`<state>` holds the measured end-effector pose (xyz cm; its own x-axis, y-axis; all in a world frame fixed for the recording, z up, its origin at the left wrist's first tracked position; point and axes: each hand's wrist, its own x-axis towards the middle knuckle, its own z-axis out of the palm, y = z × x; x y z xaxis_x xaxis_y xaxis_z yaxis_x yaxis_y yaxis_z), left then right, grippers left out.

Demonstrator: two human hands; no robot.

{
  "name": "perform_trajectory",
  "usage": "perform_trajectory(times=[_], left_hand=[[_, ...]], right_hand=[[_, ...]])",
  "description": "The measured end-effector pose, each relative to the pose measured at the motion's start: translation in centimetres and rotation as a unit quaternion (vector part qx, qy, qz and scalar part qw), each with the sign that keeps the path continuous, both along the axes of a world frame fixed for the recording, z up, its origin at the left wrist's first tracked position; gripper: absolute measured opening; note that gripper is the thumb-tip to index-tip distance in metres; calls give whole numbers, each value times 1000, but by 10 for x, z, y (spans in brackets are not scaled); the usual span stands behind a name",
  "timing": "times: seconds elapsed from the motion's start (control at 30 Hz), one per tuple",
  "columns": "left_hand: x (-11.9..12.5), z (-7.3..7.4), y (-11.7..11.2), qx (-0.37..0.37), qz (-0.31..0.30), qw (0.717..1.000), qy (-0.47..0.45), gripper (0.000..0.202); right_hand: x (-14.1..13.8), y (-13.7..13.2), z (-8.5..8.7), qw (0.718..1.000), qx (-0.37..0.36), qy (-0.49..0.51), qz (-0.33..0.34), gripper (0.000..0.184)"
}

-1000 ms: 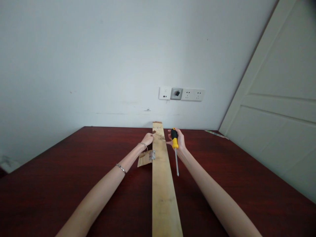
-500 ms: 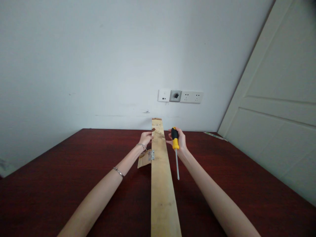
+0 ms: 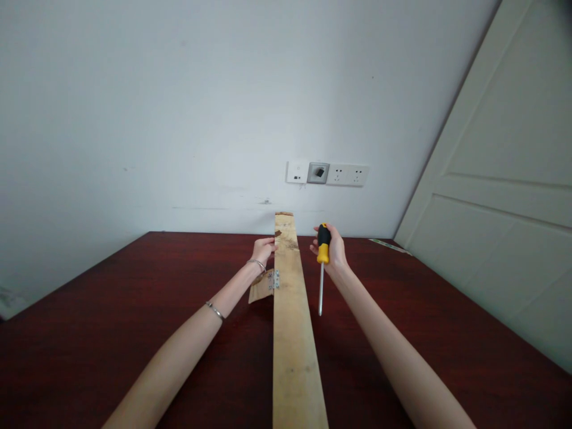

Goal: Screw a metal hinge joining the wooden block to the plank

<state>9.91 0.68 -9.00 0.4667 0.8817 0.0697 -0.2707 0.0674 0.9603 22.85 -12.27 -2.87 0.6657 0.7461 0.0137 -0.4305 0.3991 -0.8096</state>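
A long wooden board (image 3: pixel 294 333) runs away from me down the middle of the view. A metal hinge (image 3: pixel 276 279) on its left edge joins it to a small wooden piece (image 3: pixel 261 288) that slopes down to the left. My left hand (image 3: pixel 264 249) is closed on the board's left edge, beyond the hinge; its fingertips are partly hidden by the board. In my right hand (image 3: pixel 336 245) is a screwdriver (image 3: pixel 323 245) with a black and yellow handle, its metal shaft pointing down toward me. That hand is to the right of the board, apart from it.
The dark red tabletop (image 3: pixel 179 286) meets a white wall (image 3: pixel 201 119) behind. Wall sockets (image 3: pixel 347 174) and a grey outlet with a black plug (image 3: pixel 319 173) are above the board's far end. A white panelled door (image 3: pixel 500 196) stands on the right; a thin strip (image 3: pixel 388 246) lies near it.
My right hand has moved off the board's right edge, to the right and slightly up, carrying the screwdriver. My left hand and the board have stayed put.
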Motion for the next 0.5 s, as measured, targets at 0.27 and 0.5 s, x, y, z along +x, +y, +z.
perform_trajectory(times=[0.27,0.5], left_hand=[[4,-4,13,-31,27,999,-8,24],[7,-9,18,-33,27,999,-5,26]], right_hand=[[-4,-11,24,994,86,-55,31,19],[-13,-25,47,973,115,-191,65,22]])
